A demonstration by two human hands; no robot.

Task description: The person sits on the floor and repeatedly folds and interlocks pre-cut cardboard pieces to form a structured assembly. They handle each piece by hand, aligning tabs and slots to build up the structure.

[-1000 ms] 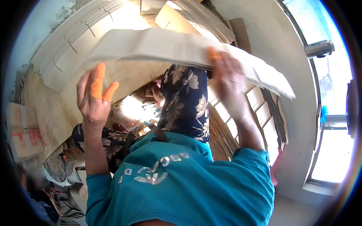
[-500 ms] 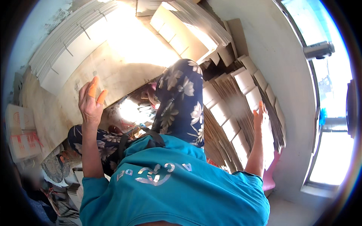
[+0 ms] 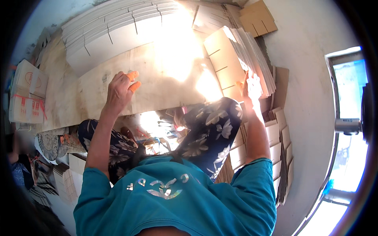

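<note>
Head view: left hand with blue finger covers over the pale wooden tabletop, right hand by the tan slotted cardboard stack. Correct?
Wrong colour: the head view shows orange finger covers on the left hand. It is over the pale wooden tabletop, the right hand by the tan slotted cardboard stack.

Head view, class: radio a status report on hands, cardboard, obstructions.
Left hand over table, empty. Right hand at table's right stack, grip unclear. Glare washing out part of table.

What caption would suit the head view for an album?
Right hand at a cardboard stack, orange-tipped left hand over a wooden tabletop.
</note>
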